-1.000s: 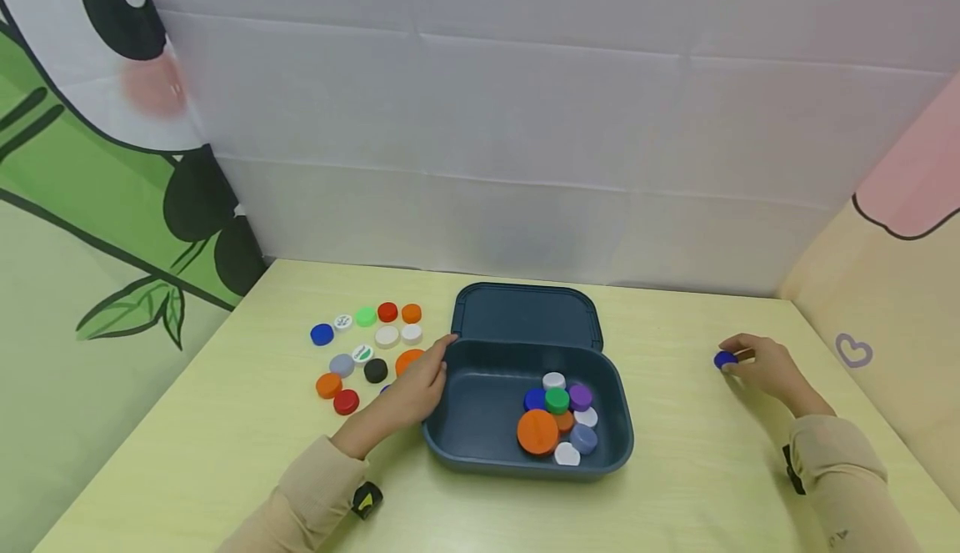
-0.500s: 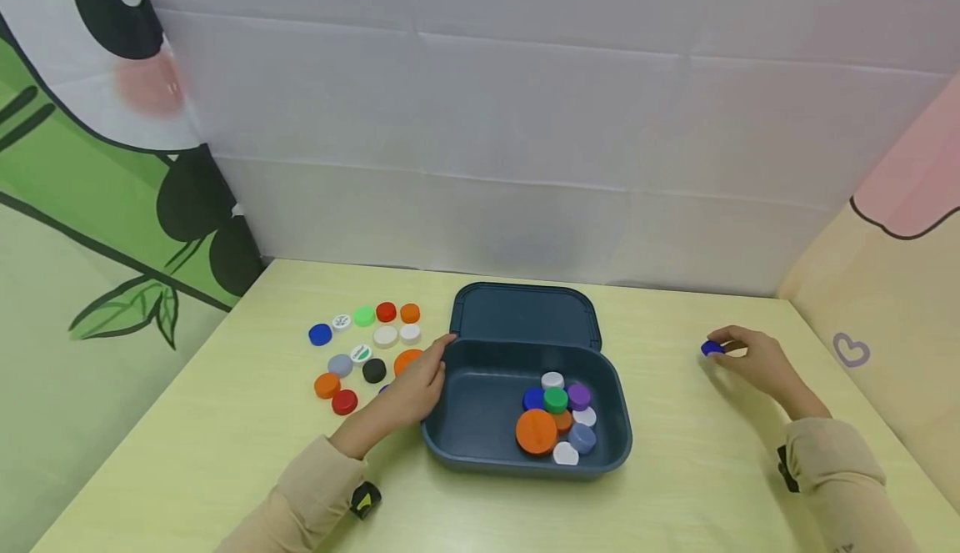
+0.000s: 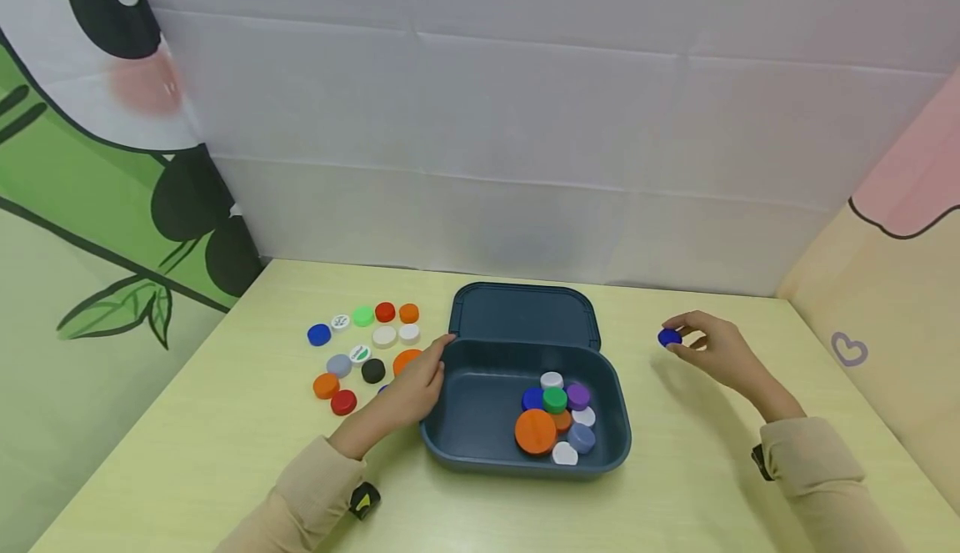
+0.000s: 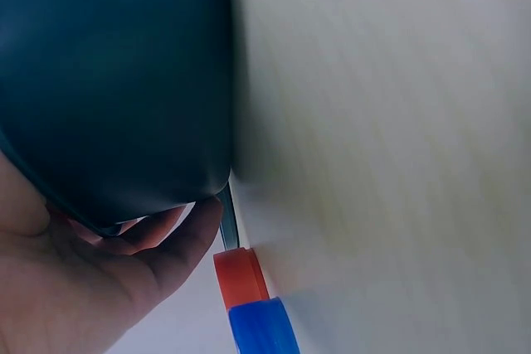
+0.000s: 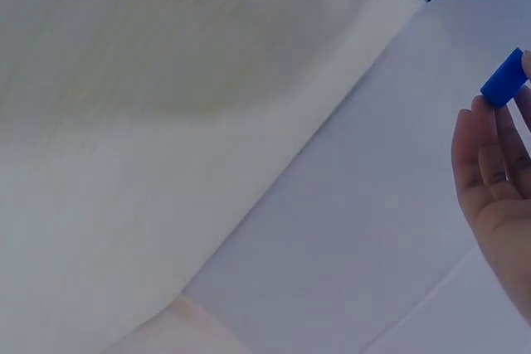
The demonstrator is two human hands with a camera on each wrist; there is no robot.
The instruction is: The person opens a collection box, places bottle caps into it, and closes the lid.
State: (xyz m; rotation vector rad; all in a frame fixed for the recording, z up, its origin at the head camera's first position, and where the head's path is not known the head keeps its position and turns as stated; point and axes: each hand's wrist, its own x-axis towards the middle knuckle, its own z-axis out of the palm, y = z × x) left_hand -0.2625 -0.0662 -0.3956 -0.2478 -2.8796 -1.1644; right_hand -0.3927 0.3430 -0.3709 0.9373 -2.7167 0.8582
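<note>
My right hand [image 3: 716, 351] pinches a blue bottle cap [image 3: 670, 338] between thumb and fingertips, held up over the table right of the box; the right wrist view shows the same blue cap [image 5: 504, 79] in its fingertips. The dark blue plastic box [image 3: 480, 463] lies open in the middle, several caps gathered in its right half, among them a large orange cap [image 3: 536, 432], a green cap [image 3: 555, 399] and a purple cap [image 3: 577, 396]. At the box's left side my left hand [image 3: 411, 390] grips the wall and rim, fingers curved round its outside in the left wrist view.
Left of the box, several loose caps lie on the table [image 3: 225, 453], including a black cap [image 3: 372, 370] and a red cap [image 3: 343, 403]. The box's lid [image 3: 525, 313] lies behind it. A pale wall sheet [image 3: 525, 136] rises along the table's back edge.
My right hand has lifted the blue cap off the table's right side and carried it leftward toward the box. My left hand stays on the box.
</note>
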